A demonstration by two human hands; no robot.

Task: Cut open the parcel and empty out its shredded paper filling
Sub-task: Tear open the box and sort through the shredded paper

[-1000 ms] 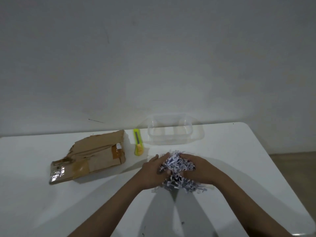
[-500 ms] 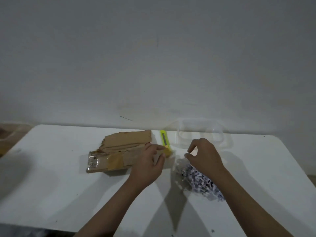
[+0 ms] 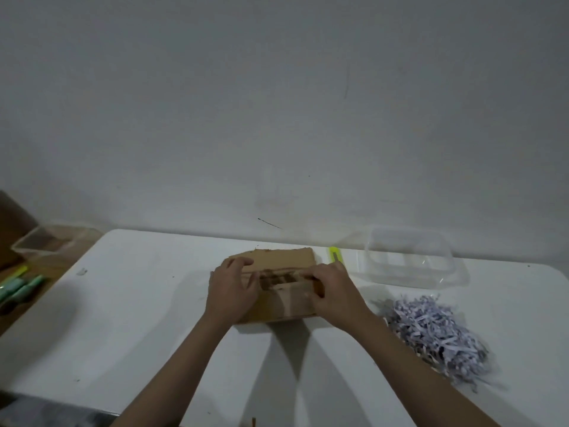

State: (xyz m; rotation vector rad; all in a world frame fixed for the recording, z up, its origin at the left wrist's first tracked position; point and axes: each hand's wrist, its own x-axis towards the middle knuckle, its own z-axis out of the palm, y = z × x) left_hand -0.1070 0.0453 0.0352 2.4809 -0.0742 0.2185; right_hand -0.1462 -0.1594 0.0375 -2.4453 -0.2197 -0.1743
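Frame centre: your left hand (image 3: pixel 233 292) and right hand (image 3: pixel 334 291) grip the torn brown cardboard parcel (image 3: pixel 278 283), fingers curled over its opening. Lower right: pale shredded paper heap (image 3: pixel 437 332).

Both hands on the opened cardboard parcel, shredded paper heaped to the right

The left hand (image 3: pixel 231 293) and right hand (image 3: pixel 334 291) grip the brown parcel (image 3: pixel 278 283) on the white table (image 3: pixel 147 318). A shredded paper pile (image 3: pixel 434 331) lies near the right forearm; a yellow-green utility knife (image 3: pixel 336 256) and clear plastic container (image 3: pixel 409 261) sit behind.
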